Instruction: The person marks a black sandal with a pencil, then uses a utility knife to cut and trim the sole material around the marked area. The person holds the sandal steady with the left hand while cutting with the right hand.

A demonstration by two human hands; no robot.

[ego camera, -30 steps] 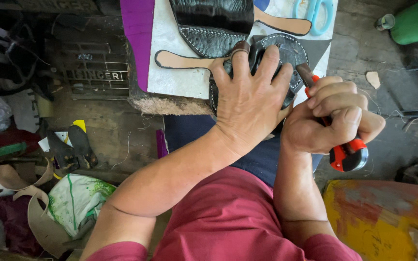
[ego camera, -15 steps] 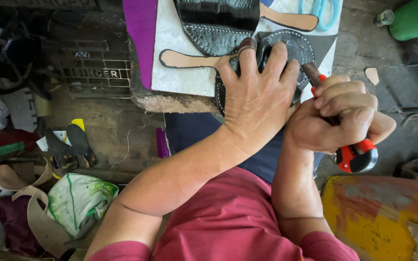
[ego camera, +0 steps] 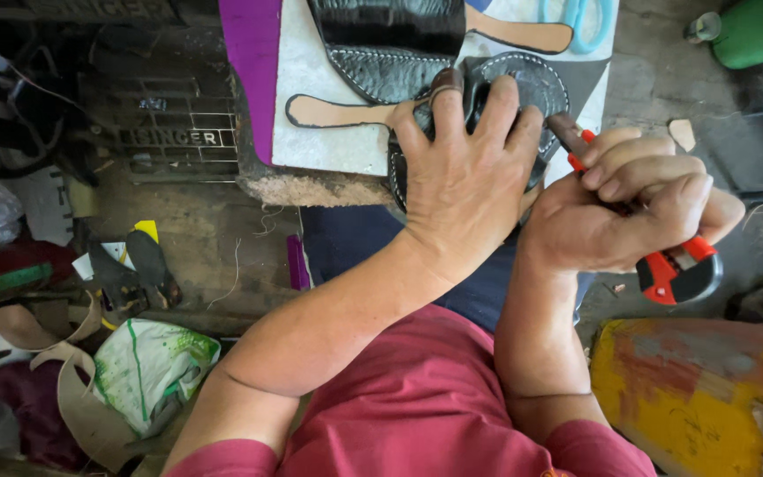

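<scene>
My left hand [ego camera: 465, 181] lies flat with spread fingers on a round black stitched leather piece [ego camera: 536, 84] at the near edge of a white work board [ego camera: 324, 132]. My right hand [ego camera: 629, 212] is wrapped around a red and black utility knife [ego camera: 677, 269], its front end against the right rim of the leather piece. The blade tip is hidden by my fingers. A second black leather piece [ego camera: 390, 44] and a tan strap-shaped cut-out [ego camera: 337, 112] lie on the board just beyond my left hand.
Light blue scissors [ego camera: 580, 18] and another tan cut-out [ego camera: 518, 35] lie at the board's far side. A purple sheet [ego camera: 249, 71] borders its left. Bags and straps [ego camera: 143, 367] clutter the floor left. A yellow painted block [ego camera: 699, 397] stands right; a green container [ego camera: 744, 35] at top right.
Both hands stay on the leather piece. My right hand with the knife has shifted slightly right and down along the rim. The left hand keeps pressing.
</scene>
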